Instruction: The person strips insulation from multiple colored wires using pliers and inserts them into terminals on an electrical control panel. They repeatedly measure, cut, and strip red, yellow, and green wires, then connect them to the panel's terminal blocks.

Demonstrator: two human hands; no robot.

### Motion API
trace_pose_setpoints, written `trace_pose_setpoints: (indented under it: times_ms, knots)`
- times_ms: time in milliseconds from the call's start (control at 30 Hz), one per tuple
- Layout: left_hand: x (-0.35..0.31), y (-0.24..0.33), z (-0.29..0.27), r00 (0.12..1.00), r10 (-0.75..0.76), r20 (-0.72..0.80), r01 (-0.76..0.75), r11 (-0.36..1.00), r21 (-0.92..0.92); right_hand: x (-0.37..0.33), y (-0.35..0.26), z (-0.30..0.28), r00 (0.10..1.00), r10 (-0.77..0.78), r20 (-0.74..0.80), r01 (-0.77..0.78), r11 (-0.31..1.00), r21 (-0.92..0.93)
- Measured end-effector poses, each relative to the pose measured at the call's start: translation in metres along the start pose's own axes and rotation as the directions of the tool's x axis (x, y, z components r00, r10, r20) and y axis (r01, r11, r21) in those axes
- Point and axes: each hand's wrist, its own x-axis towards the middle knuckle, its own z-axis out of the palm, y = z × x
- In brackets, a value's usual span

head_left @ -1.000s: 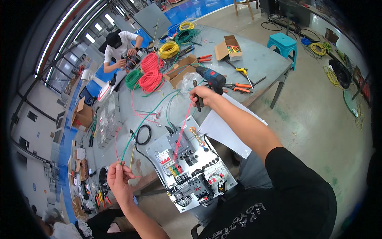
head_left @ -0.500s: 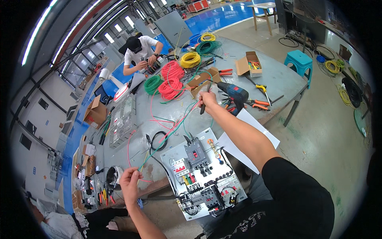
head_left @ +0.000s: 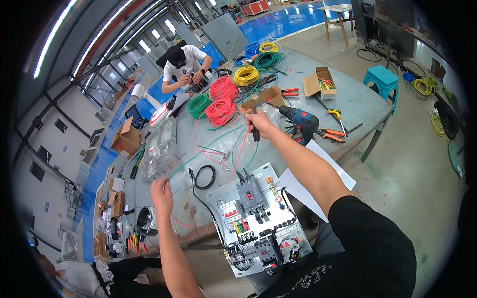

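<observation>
My left hand (head_left: 161,197) pinches the end of a green wire (head_left: 201,151) that stretches across the table towards my right hand (head_left: 259,122). In my right fist stands a slim dark hand tool (head_left: 256,134), its exact kind unclear. A pink wire (head_left: 237,161) hangs from beside that hand towards the panel. Nearest me lies a white mounting plate (head_left: 213,201) carrying a large grey circuit breaker (head_left: 250,195), smaller breakers (head_left: 230,211), a black contactor (head_left: 268,250) and bundled wiring. Pink and green wire coils (head_left: 221,111) lie beyond my right hand.
Right of my right hand are a cordless drill (head_left: 301,118), orange-handled pliers (head_left: 331,134) and white paper (head_left: 318,171). A black cable loop (head_left: 204,178) and clear-topped grey box (head_left: 160,149) lie leftward. Across the table (head_left: 343,99) a co-worker (head_left: 186,64) handles parts. A blue stool (head_left: 381,82) stands right.
My left hand has moved away from me, still pinching the green wire. The pink wire now hangs apart from the green one. The tool in my right hand has turned more upright.
</observation>
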Motion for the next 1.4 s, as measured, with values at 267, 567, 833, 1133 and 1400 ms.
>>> trace_pose_setpoints:
  times_ms: [267, 567, 833, 1133, 1400]
  knots:
    - [0.06, 0.008, 0.022, 0.999, 0.007, -0.036, -0.006, 0.999, 0.034, 0.028, -0.063, 0.095, 0.902, -0.419, 0.106, 0.43, 0.845, -0.318]
    - [0.137, 0.125, -0.033, 0.974, 0.179, -0.137, -0.195, 0.975, -0.111, 0.018, -0.146, 0.188, 0.82, -0.547, 0.166, 0.551, 0.68, -0.484]
    - [0.187, 0.188, -0.096, 0.87, 0.344, -0.354, -0.38, 0.925, -0.034, -0.012, -0.25, 0.241, 0.748, -0.579, 0.324, 0.649, 0.534, -0.542]
    - [0.211, 0.199, -0.205, 0.725, 0.557, -0.405, -0.436, 0.827, 0.356, -0.099, -0.249, 0.301, 0.589, -0.475, 0.654, 0.753, 0.617, -0.229]
    - [0.194, 0.205, -0.237, 0.628, 0.474, -0.617, -0.363, 0.88, 0.308, -0.128, -0.283, 0.31, 0.455, -0.198, 0.868, 0.629, 0.761, -0.156]
